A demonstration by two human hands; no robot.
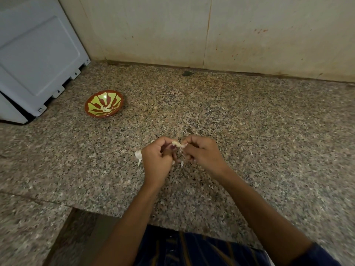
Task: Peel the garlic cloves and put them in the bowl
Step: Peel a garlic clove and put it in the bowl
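Both hands meet low over the desk point(249, 121): our left hand point(156, 160) has its fingers curled round a garlic clove point(176, 144), pinching it near the fingertips, and our right hand point(203, 153) pinches the loose skin at the clove's other end. The clove shows pale between them, part of it already bare, so we judge the step in hand to be stripping the last skin from this one.

Working from the big things down: the speckled granite desk carries everything, with a white appliance point(36, 60) standing at its far left. The bowl point(104, 103) — red-brown with a yellow-green pattern — sits just beside that appliance, well apart from our hands, and holds a few peeled cloves point(107, 108) at its centre. The rest of the garlic head point(138, 155) lies on the desk, touching or nearly touching the outside of our left hand. Small scraps of skin point(181, 164) lie under the hands.

To do this well, we should keep the left grip firm but not crushing, pull the skin along the clove's length rather than across it, and check for thin film clinging on — it is hard to see from here.
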